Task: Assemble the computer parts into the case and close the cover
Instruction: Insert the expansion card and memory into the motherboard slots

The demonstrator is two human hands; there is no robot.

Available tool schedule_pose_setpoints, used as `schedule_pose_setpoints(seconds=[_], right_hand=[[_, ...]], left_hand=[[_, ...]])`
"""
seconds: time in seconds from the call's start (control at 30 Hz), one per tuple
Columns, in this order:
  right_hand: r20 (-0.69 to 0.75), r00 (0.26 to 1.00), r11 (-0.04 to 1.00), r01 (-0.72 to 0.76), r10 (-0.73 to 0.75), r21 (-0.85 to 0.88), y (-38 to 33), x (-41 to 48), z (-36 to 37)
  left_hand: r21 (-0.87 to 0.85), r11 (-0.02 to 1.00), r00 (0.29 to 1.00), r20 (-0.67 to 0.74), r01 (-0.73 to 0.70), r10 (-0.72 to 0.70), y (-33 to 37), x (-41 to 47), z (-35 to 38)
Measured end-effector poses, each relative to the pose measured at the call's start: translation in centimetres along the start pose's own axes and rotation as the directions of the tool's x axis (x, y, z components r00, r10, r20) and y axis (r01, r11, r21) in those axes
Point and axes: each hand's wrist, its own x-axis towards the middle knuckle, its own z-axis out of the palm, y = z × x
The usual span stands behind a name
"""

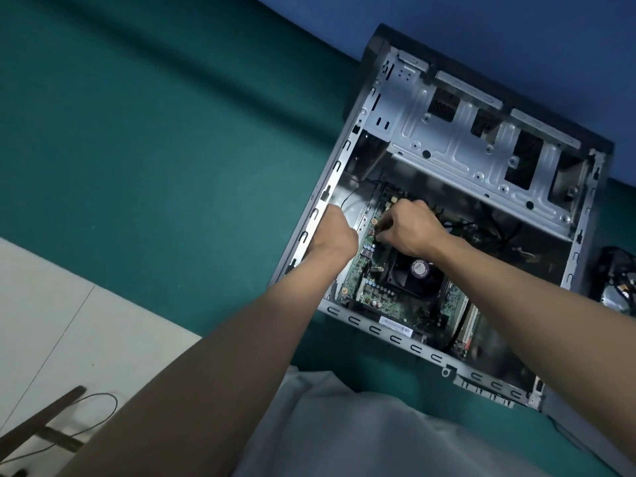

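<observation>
An open computer case (320, 215) lies on its side on a teal cloth, cover off. Inside sits a green motherboard (370, 273) with a black CPU fan (413, 273). A metal drive cage (461, 146) fills the far end. My left hand (335, 235) rests as a closed fist on the case's left wall, beside the board's edge. My right hand (409, 227) is down on the board above the fan, fingers pinched together near a brass screw point (374, 221). What the fingertips pinch is hidden.
The teal cloth (172, 149) spreads to the left, with a blue one (516, 29) behind the case. A black part with cables (619, 280) lies at the right edge. White floor tile, a wooden stick (41, 425) and a thin wire (99, 407) are at bottom left.
</observation>
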Motion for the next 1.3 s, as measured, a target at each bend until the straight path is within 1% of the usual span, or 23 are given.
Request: schedule_pose_setpoints(seconds=[0.17,0.23,0.3,0.33,0.37,0.4,0.43,0.47,0.5,0.53,0.57,0.63,0.67,0.7,0.73,0.77,0.87,0.93,1.0,1.03,1.07,1.2,1.3], right_hand=[[-0.048,0.999,0.999,0.009,-0.007,0.041,-0.3,0.1,0.5],[-0.056,0.998,0.998,0.005,-0.001,0.061,-0.2,0.1,0.6],[-0.032,0.999,0.998,-0.018,0.02,0.06,-0.1,0.1,0.7],[-0.017,0.999,0.998,-0.032,0.033,0.059,-0.1,0.1,0.8],[-0.007,0.999,0.997,-0.04,0.04,0.059,-0.1,0.1,0.8],[-0.005,0.999,0.997,-0.041,0.041,0.059,-0.1,0.1,0.9],[-0.009,0.999,0.998,-0.035,0.035,0.056,-0.1,0.0,0.9],[-0.014,1.0,0.998,-0.025,0.026,0.051,-0.1,0.0,0.9],[-0.018,1.0,0.999,-0.018,0.019,0.049,-0.1,0.0,0.9],[-0.02,1.0,0.999,-0.015,0.016,0.052,-0.1,0.0,0.8],[-0.024,1.0,0.998,-0.017,0.018,0.058,-0.1,0.0,0.8],[-0.037,0.999,0.997,-0.035,0.037,0.071,0.0,0.1,0.8],[-0.043,0.998,0.996,-0.041,0.044,0.079,0.1,0.1,0.8],[-0.043,0.998,0.995,-0.039,0.043,0.089,0.1,0.1,0.8],[-0.039,0.999,0.995,-0.033,0.037,0.098,0.1,0.1,0.9],[-0.033,0.999,0.995,-0.028,0.032,0.099,0.2,0.1,0.9],[-0.032,0.999,0.996,-0.036,0.039,0.079,0.2,0.2,1.0],[-0.042,0.998,0.997,-0.048,0.051,0.067,0.1,0.3,1.0],[-0.043,0.998,0.997,-0.052,0.055,0.054,0.0,0.5,1.0],[-0.039,0.998,0.997,-0.053,0.055,0.053,0.1,0.6,1.1],[-0.037,0.998,0.997,-0.052,0.055,0.056,0.1,0.6,1.1],[-0.034,0.999,0.997,-0.036,0.038,0.062,0.4,0.6,1.2],[-0.019,1.0,0.999,-0.015,0.016,0.044,0.4,0.5,1.1]], left_hand=[[-0.035,0.999,1.0,0.021,0.009,-0.008,-0.2,-0.2,0.1],[-0.02,1.0,1.0,0.023,-0.01,0.011,-0.2,-0.5,0.1],[0.06,0.996,0.998,0.012,-0.067,0.066,-0.1,-0.9,-0.1],[0.149,0.982,0.993,0.01,-0.12,0.12,0.0,-1.4,-0.4],[0.278,0.94,0.98,0.012,-0.196,0.2,0.2,-2.1,-0.7],[0.418,0.864,0.952,0.01,-0.281,0.305,0.3,-2.8,-1.0],[0.567,0.734,0.898,0.026,-0.375,0.438,0.3,-3.5,-1.3],[0.677,0.59,0.837,0.069,-0.439,0.543,0.3,-4.1,-1.5],[0.747,0.461,0.788,0.135,-0.48,0.601,0.2,-4.5,-1.7],[0.78,0.355,0.753,0.214,-0.515,0.622,0.2,-4.9,-1.8],[0.786,0.276,0.716,0.279,-0.553,0.64,0.0,-5.3,-2.1],[0.794,0.15,0.647,0.352,-0.589,0.676,0.1,-5.7,-3.1],[0.818,0.096,0.62,0.347,-0.567,0.704,0.2,-5.6,-3.8],[0.842,0.07,0.583,0.308,-0.535,0.752,0.5,-5.3,-4.7],[0.864,0.061,0.539,0.256,-0.501,0.802,0.6,-4.8,-5.5],[0.874,0.06,0.521,0.231,-0.482,0.822,0.5,-4.0,-6.0],[0.852,0.159,0.567,0.183,-0.499,0.803,0.5,-2.1,-6.6],[0.846,0.187,0.562,0.151,-0.498,0.813,0.6,-1.8,-6.3],[0.81,0.228,0.537,0.123,-0.54,0.835,0.6,-1.8,-6.0],[0.8,0.228,0.527,0.126,-0.554,0.841,0.5,-1.7,-6.0],[0.8,0.228,0.531,0.13,-0.555,0.837,0.6,-1.7,-6.1],[0.82,0.249,0.59,0.129,-0.515,0.797,0.8,-1.4,-5.8],[0.819,0.257,0.587,0.117,-0.514,0.801,0.8,-1.0,-5.9]])
